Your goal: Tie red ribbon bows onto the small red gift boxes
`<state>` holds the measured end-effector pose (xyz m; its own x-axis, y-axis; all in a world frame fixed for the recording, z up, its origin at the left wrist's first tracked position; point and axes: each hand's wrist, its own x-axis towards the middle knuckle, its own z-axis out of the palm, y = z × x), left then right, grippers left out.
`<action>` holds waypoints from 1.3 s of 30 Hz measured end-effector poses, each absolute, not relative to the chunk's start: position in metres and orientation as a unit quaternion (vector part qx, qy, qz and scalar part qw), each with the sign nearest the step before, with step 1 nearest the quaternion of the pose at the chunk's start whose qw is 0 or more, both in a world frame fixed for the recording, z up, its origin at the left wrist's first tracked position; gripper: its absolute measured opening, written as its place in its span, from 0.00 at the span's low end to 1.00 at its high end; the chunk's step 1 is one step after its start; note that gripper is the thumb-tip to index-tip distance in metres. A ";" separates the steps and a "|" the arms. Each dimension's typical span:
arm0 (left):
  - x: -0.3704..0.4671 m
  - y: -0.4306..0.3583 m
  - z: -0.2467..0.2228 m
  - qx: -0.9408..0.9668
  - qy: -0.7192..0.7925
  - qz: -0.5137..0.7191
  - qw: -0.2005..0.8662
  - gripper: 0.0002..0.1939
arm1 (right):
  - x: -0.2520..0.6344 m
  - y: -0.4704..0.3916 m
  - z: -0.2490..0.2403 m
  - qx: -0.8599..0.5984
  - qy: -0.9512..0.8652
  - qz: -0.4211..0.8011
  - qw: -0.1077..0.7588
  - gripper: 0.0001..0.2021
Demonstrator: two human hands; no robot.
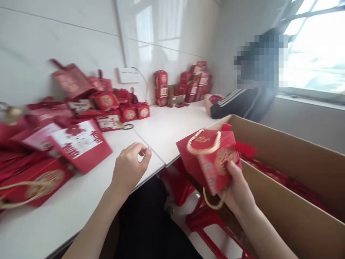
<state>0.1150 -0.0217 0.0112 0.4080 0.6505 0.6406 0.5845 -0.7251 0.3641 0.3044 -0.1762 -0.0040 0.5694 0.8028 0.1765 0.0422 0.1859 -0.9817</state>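
Observation:
My right hand (pixel 237 190) grips a flat red gift bag (pixel 210 158) with gold rope handles and a gold emblem, held above the near edge of a large cardboard box (pixel 280 212). More flat red bags lie inside the box (pixel 283 180). My left hand (pixel 130 167) hovers over the white table (pixel 167 126), empty, its fingers loosely curled with thumb and forefinger close together. A red folded box with a white panel (pixel 79 144) lies on the table just left of that hand.
Red gift boxes and bags are heaped on the table's left (pixel 40 136) and stacked by the far wall (pixel 194 84). Another person in a dark striped sleeve (pixel 237 102) works at the far end. Red plastic stools (pixel 202 219) stand below the table.

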 end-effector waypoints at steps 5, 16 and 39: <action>0.226 -0.016 -0.005 0.906 0.162 0.373 0.113 0.09 | 0.345 -0.218 0.026 -0.473 -0.190 0.470 0.721 0.27; 0.337 -0.017 -0.048 0.922 0.071 0.367 0.103 0.11 | 0.414 -0.291 0.050 -0.613 -0.126 0.299 0.721 0.22; 0.359 -0.015 -0.081 0.821 0.012 0.558 0.117 0.10 | 0.549 -0.216 -0.040 -0.669 -0.090 0.468 0.571 0.21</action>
